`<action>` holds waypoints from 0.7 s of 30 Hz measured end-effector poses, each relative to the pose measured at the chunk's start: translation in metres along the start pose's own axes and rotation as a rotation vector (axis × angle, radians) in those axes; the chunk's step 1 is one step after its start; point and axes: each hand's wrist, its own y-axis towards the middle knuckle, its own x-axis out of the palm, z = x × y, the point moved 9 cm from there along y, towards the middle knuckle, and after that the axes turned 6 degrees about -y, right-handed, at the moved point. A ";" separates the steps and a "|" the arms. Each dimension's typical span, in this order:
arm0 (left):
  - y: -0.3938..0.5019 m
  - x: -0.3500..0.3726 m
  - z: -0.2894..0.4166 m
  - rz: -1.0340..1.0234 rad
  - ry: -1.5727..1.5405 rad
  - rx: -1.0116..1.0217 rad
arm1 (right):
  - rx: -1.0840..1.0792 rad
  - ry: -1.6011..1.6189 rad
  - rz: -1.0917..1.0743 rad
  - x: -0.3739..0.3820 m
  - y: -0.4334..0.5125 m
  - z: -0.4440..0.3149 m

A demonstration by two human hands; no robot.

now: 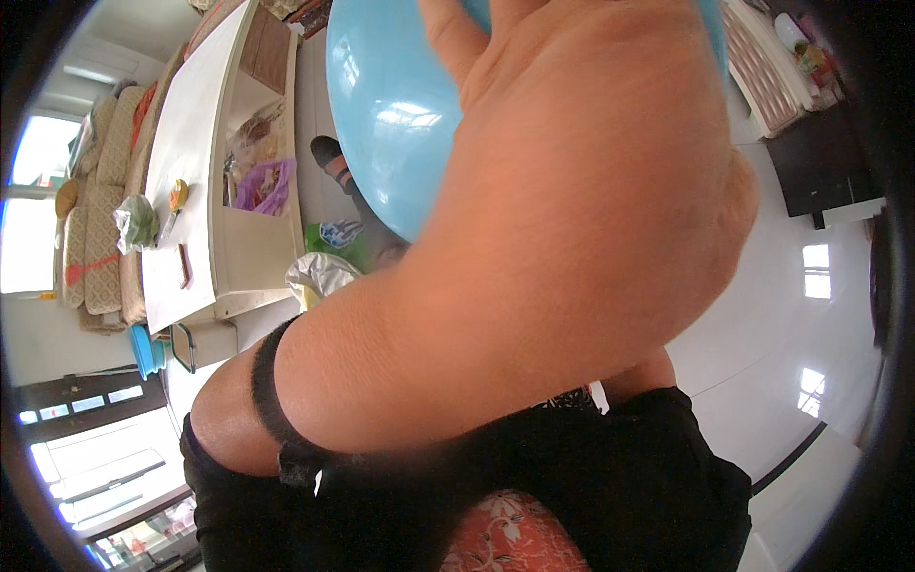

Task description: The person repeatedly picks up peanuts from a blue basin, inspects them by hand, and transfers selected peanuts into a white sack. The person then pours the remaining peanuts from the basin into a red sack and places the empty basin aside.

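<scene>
A large glossy light blue balloon [389,121] fills the top middle, very close to the camera. My left hand [593,143] reaches across from the lower left, with a black band [268,382] at its wrist. Its spread fingers lie on the balloon, and the fingertips run out of the top of the picture. The hand covers much of the balloon's right side. I cannot make out my right hand; it is out of view or hidden behind the left. Below are my lap in black clothing [372,515] and a red floral fabric [511,533].
On the left stands a white table [189,136] bearing a bagged green item [137,223] and a brush-like item [176,196]. Its shelf holds a purple plastic bag [268,187]. A patterned sofa [104,243] lies beyond. A green bag [336,239] sits near a slippered foot [332,159]. Right: dark cabinet [822,157].
</scene>
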 end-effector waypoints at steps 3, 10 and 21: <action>-0.003 -0.005 0.008 -0.024 0.015 0.014 | -0.001 0.007 0.009 -0.007 0.000 -0.001; 0.010 0.018 0.030 -0.073 0.055 0.093 | -0.012 0.022 0.029 -0.016 -0.002 -0.003; 0.025 0.083 0.043 -0.133 0.152 0.201 | -0.041 0.033 0.022 -0.026 -0.001 -0.006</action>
